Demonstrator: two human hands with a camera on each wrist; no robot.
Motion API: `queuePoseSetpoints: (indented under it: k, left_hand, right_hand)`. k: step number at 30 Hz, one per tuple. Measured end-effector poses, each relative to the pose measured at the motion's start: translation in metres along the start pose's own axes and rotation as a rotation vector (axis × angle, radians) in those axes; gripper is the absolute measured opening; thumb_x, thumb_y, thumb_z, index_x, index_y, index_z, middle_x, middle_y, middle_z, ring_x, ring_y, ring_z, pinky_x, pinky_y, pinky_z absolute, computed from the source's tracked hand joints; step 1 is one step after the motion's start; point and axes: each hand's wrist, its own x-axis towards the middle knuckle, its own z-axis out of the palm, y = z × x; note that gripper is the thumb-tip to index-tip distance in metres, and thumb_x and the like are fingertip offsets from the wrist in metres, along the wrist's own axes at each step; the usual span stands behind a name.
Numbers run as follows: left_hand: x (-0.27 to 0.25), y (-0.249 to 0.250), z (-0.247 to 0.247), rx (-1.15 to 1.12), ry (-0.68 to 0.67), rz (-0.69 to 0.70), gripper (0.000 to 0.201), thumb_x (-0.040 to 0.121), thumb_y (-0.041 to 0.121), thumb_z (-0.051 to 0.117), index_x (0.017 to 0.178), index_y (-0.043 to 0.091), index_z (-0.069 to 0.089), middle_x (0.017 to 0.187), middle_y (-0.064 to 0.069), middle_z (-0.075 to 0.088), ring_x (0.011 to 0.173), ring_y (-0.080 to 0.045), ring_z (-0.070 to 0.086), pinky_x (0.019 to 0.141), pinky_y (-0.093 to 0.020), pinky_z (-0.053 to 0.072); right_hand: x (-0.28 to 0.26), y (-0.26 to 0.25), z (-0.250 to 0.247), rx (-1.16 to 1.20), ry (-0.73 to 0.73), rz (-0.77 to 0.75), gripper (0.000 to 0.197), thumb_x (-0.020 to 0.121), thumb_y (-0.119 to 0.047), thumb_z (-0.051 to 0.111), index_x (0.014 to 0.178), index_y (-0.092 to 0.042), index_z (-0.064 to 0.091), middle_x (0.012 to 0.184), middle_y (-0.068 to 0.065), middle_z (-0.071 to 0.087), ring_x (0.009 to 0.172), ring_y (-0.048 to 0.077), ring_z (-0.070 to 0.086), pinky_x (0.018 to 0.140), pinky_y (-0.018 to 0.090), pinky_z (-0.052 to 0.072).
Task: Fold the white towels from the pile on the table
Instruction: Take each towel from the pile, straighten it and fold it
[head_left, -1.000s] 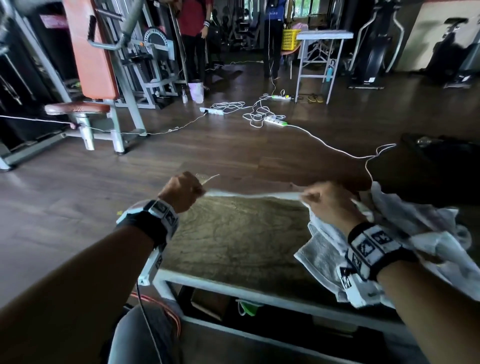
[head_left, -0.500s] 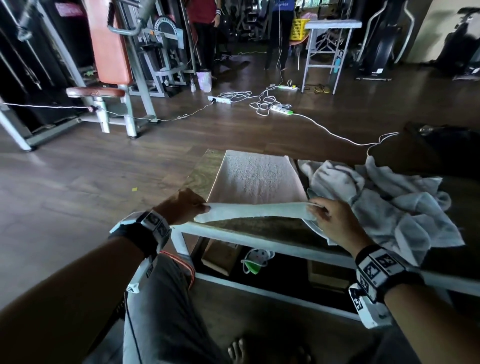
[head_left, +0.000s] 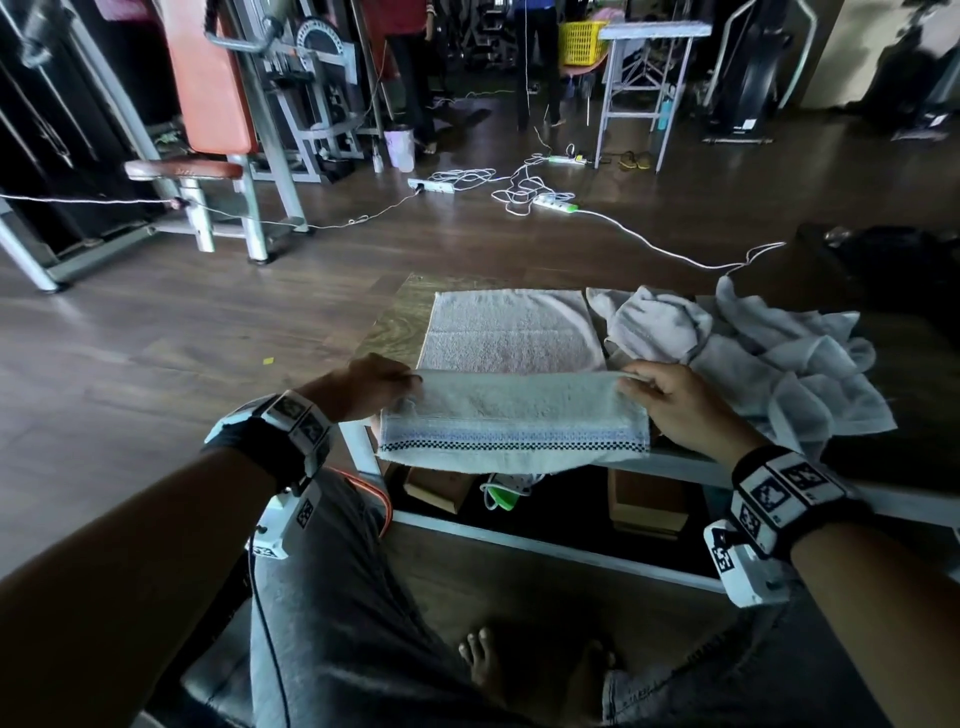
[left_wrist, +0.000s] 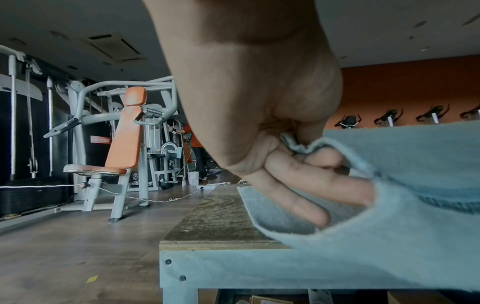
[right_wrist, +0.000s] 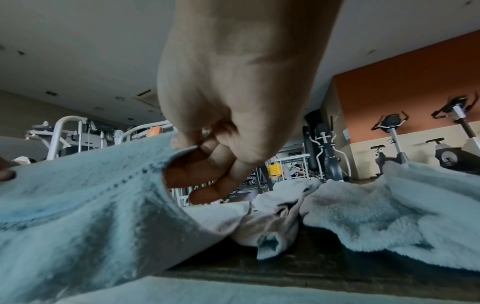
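Observation:
A white towel (head_left: 511, 332) with a blue patterned band lies spread on the low wooden table (head_left: 400, 317), its near part lifted and draped over the front edge. My left hand (head_left: 374, 387) pinches its left edge, with the towel (left_wrist: 405, 164) caught between thumb and fingers in the left wrist view. My right hand (head_left: 670, 397) pinches the right edge, where the towel (right_wrist: 85, 191) hangs from the fingers in the right wrist view. A crumpled pile of white towels (head_left: 769, 358) sits on the table just right of my right hand; this pile (right_wrist: 376, 207) also fills the right wrist view.
Cardboard boxes (head_left: 649, 501) and a green-and-white object (head_left: 501, 493) sit under the table. My knees and bare feet (head_left: 519, 660) are in front of it. White cables (head_left: 530, 192) trail over the wooden floor. An orange gym machine (head_left: 208, 104) stands back left, people and a table behind.
The towel, first held stretched in the air over the table, was laid flat on the table. Both hands drew its near edge back and up, so the banded end now hangs over the front.

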Motion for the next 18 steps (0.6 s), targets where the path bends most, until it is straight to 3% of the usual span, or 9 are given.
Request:
queuePoseSetpoints:
  k: [3, 5, 8, 9, 11, 13, 16, 18]
  left_hand:
    - [-0.007, 0.013, -0.006, -0.05, -0.009, -0.023, 0.038, 0.097, 0.012, 0.055, 0.06, 0.021, 0.058, 0.041, 0.011, 0.053, 0.039, 0.003, 0.045, 0.048, -0.013, 0.035]
    - [-0.008, 0.018, -0.008, -0.105, -0.005, -0.03, 0.036, 0.098, 0.01, 0.052, 0.063, 0.02, 0.055, 0.037, 0.015, 0.053, 0.037, 0.006, 0.048, 0.044, -0.008, 0.035]
    - [0.0, 0.013, -0.009, -0.176, 0.062, -0.049, 0.029, 0.096, 0.014, 0.056, 0.067, 0.018, 0.06, 0.044, 0.013, 0.06, 0.049, 0.002, 0.054, 0.053, -0.017, 0.041]
    - [0.005, 0.009, -0.01, -0.196, 0.104, -0.055, 0.027, 0.094, 0.016, 0.06, 0.067, 0.019, 0.064, 0.049, 0.011, 0.063, 0.06, -0.008, 0.059, 0.061, -0.024, 0.043]
    - [0.015, 0.002, -0.01, -0.211, 0.167, -0.06, 0.026, 0.092, 0.018, 0.064, 0.067, 0.017, 0.068, 0.054, 0.012, 0.065, 0.067, -0.014, 0.06, 0.069, -0.028, 0.045]
    - [0.025, 0.004, -0.011, -0.187, 0.204, -0.076, 0.025, 0.091, 0.02, 0.065, 0.066, 0.017, 0.066, 0.05, 0.017, 0.063, 0.054, -0.003, 0.055, 0.061, -0.021, 0.043]
    - [0.044, 0.005, -0.014, -0.152, 0.288, -0.077, 0.028, 0.09, 0.023, 0.065, 0.065, 0.011, 0.063, 0.047, 0.011, 0.056, 0.048, -0.004, 0.047, 0.055, -0.022, 0.038]
    - [0.061, 0.003, -0.016, -0.118, 0.317, -0.066, 0.028, 0.091, 0.023, 0.063, 0.067, 0.008, 0.061, 0.05, 0.007, 0.053, 0.049, -0.008, 0.045, 0.051, -0.022, 0.037]
  right_hand:
    - [0.002, -0.006, -0.006, 0.046, -0.037, 0.017, 0.016, 0.095, -0.034, 0.059, 0.092, -0.024, 0.071, 0.087, 0.006, 0.072, 0.083, 0.025, 0.067, 0.08, 0.047, 0.052]
    - [0.004, -0.013, -0.01, 0.061, -0.029, 0.038, 0.022, 0.095, -0.036, 0.058, 0.097, -0.018, 0.071, 0.09, 0.009, 0.072, 0.085, 0.03, 0.067, 0.08, 0.049, 0.052]
    - [0.012, -0.021, -0.014, 0.073, -0.009, 0.052, 0.017, 0.099, -0.024, 0.058, 0.088, -0.017, 0.068, 0.078, -0.002, 0.067, 0.072, 0.012, 0.062, 0.071, 0.034, 0.047]
    - [0.015, -0.024, -0.014, 0.064, 0.003, 0.066, 0.018, 0.099, -0.024, 0.057, 0.086, -0.015, 0.067, 0.076, 0.0, 0.066, 0.07, 0.012, 0.06, 0.068, 0.032, 0.046]
    - [0.025, -0.026, -0.015, 0.043, 0.029, 0.087, 0.021, 0.098, -0.027, 0.058, 0.089, -0.011, 0.067, 0.078, 0.012, 0.068, 0.07, 0.026, 0.064, 0.067, 0.038, 0.05]
    - [0.039, -0.025, -0.014, 0.022, 0.052, 0.105, 0.021, 0.098, -0.031, 0.059, 0.096, -0.012, 0.069, 0.087, 0.015, 0.071, 0.08, 0.037, 0.069, 0.076, 0.052, 0.055]
    - [0.065, -0.017, -0.015, -0.025, 0.059, 0.105, 0.021, 0.097, -0.027, 0.061, 0.098, -0.009, 0.071, 0.092, 0.012, 0.072, 0.09, 0.031, 0.067, 0.086, 0.049, 0.053]
    - [0.086, -0.009, -0.015, -0.056, 0.076, 0.128, 0.02, 0.096, -0.028, 0.062, 0.092, -0.011, 0.071, 0.077, 0.0, 0.07, 0.074, 0.018, 0.066, 0.073, 0.037, 0.053]
